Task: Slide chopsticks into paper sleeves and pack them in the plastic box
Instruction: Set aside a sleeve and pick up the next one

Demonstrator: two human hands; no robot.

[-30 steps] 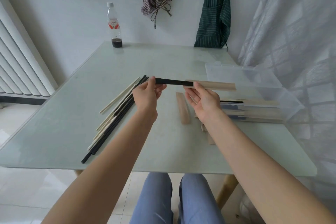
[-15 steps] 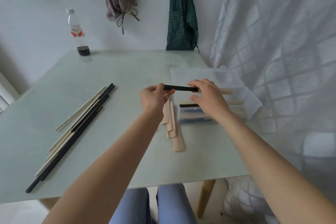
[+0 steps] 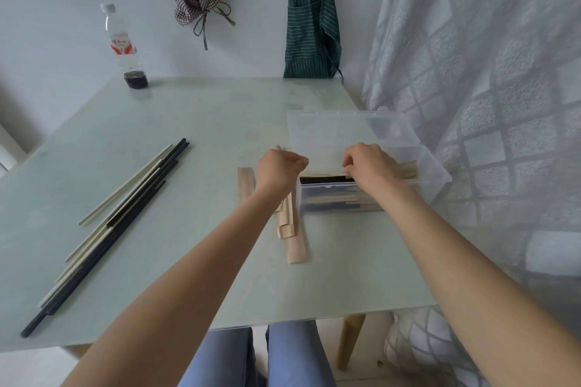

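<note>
A clear plastic box (image 3: 435, 181) stands open at the table's right, with several sleeved chopsticks stacked inside. My right hand (image 3: 369, 163) reaches over the box, and its curled fingers pinch a sleeved pair of black chopsticks (image 3: 327, 179) lying on top of the stack. My left hand (image 3: 278, 168) is curled at the box's left end. Its fingertips are hidden, so I cannot tell whether it still holds the pair. Empty paper sleeves (image 3: 290, 229) lie on the table just left of the box. Loose black and pale chopsticks (image 3: 116, 220) lie in a slanted pile at the left.
The box's lid (image 3: 333, 129) is folded back behind it. A bottle (image 3: 124, 47) with a little dark liquid stands at the far left of the glass table (image 3: 195, 122). A curtain hangs close on the right, and aprons hang on the back wall.
Both hands moved right and down, carrying the sleeved black chopsticks from above the table into the box. My view also turned to the right.
</note>
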